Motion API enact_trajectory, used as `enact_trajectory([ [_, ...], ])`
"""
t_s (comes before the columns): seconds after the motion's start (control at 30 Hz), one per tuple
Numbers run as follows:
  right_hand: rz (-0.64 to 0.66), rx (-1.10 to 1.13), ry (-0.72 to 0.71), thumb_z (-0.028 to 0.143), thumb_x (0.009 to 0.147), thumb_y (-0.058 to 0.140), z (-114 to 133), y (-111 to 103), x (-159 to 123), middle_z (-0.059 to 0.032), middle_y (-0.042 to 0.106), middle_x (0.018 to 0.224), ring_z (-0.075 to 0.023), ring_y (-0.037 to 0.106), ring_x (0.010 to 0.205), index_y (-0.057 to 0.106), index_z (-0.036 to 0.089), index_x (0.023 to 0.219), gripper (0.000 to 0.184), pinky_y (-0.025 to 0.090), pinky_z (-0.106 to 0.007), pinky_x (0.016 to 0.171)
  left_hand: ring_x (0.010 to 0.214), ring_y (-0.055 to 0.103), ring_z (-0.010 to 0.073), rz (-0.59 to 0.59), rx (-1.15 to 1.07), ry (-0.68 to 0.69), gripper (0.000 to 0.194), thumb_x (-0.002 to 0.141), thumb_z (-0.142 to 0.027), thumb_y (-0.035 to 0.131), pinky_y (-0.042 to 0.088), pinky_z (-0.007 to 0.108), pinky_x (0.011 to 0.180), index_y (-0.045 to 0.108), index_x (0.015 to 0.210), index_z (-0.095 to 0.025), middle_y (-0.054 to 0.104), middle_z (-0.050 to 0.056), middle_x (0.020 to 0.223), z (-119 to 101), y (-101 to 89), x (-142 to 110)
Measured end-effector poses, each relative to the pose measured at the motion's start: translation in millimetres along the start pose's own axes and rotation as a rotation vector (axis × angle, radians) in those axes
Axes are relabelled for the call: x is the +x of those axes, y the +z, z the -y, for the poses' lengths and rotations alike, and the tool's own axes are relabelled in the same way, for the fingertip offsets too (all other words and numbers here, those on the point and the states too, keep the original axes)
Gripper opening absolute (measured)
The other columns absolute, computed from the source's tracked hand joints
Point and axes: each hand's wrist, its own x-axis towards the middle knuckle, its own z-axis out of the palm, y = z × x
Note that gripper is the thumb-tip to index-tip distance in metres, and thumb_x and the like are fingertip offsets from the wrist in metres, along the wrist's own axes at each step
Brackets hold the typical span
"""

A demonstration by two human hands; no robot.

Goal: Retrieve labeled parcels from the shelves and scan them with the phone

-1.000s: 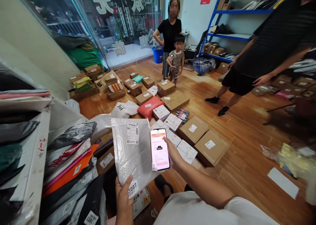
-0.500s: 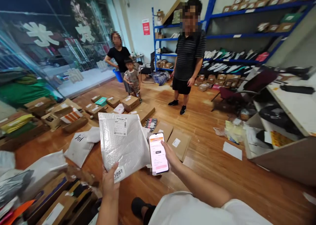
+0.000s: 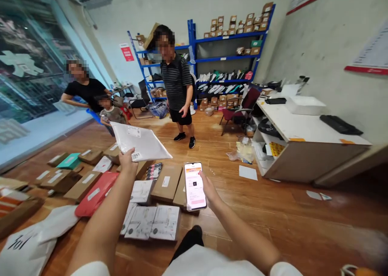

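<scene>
My left hand [image 3: 127,159] grips the near edge of a white padded mailer [image 3: 139,140], held out at arm's length and tilted nearly flat. A shipping label shows on its far part, and a sticker ending in 007 sits beside my fingers. In my right hand [image 3: 207,187] is a smartphone [image 3: 195,187], upright with its lit screen facing me; the thumb rests on the screen's right side. Beyond the mailer, a person in a striped shirt [image 3: 176,82] stands facing me with one hand slightly raised.
Cardboard boxes [image 3: 166,182], white printed boxes [image 3: 165,222] and a red parcel [image 3: 96,193] lie on the wooden floor. Two other people, one a child [image 3: 113,113], stand at the left. Blue shelves [image 3: 230,58] line the back; a white desk [image 3: 312,124] stands right.
My left hand has pushed the mailer forward and away, tipping it flatter. The view has swung right and risen. The striped-shirt person has raised a hand. The phone stays in my right hand.
</scene>
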Motion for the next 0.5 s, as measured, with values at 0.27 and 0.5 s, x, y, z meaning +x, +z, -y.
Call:
enact_trajectory([
  [0.27, -0.151, 0.039, -0.133, 0.059, 0.081, 0.059, 27, -25, 55, -0.0062, 0.075, 0.094, -0.0231, 0.069, 0.087, 0.067, 0.019, 0.102, 0.046, 0.053, -0.034, 0.078, 0.073, 0.058, 0.0095, 0.025, 0.016, 0.013, 0.030, 0.077, 0.005, 0.058, 0.052, 0.024, 0.065, 0.050, 0.099, -0.013, 0.058, 0.000, 0.090, 55, 134.0, 74],
  [0.5, -0.250, 0.086, -0.144, 0.059, 0.077, 0.063, 53, -26, 108, -0.0062, 0.076, 0.090, -0.0233, 0.070, 0.079, 0.067, 0.018, 0.102, 0.048, 0.055, -0.034, 0.071, 0.078, 0.059, 0.0092, 0.131, 0.015, -0.047, 0.038, 0.076, 0.007, 0.058, 0.052, 0.023, 0.067, 0.051, 0.108, -0.013, 0.060, 0.002, 0.102, 88, 216.7, 105],
])
